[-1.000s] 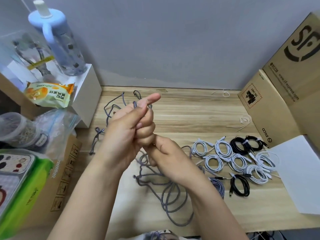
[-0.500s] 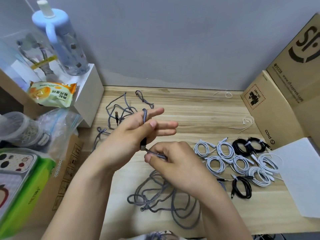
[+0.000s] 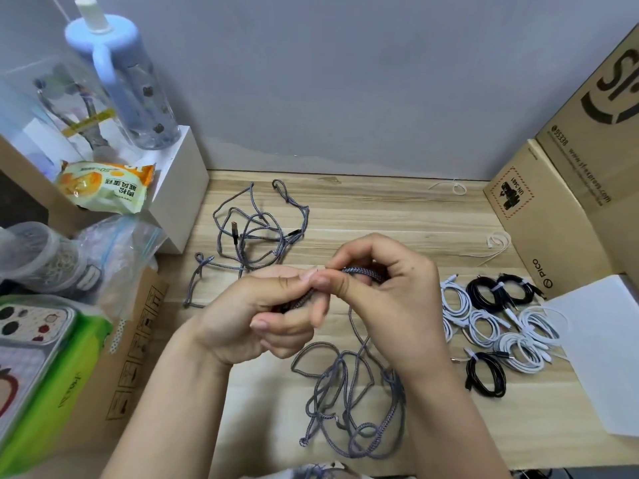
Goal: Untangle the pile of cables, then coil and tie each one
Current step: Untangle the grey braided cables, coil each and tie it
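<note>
A: Hands?
B: Both raised over the wooden desk (image 3: 380,216), forearms angling in from below. Left hand (image 3: 256,316) is curling its fingers round the grey braided cable (image 3: 363,272), thumb pressing on top.
A: Right?
B: Right hand (image 3: 390,292) is arching over, thumb and forefinger pinching the same cable just beside the left fingertips.
A: Rest of the cable?
B: It's hanging below the right fingers into a loose tangle (image 3: 356,402) on the desk. Another grey tangle (image 3: 256,233) is lying beyond the fingers.

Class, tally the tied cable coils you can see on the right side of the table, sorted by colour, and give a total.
White cable coils: 5
Black cable coils: 3
Total: 8
</note>
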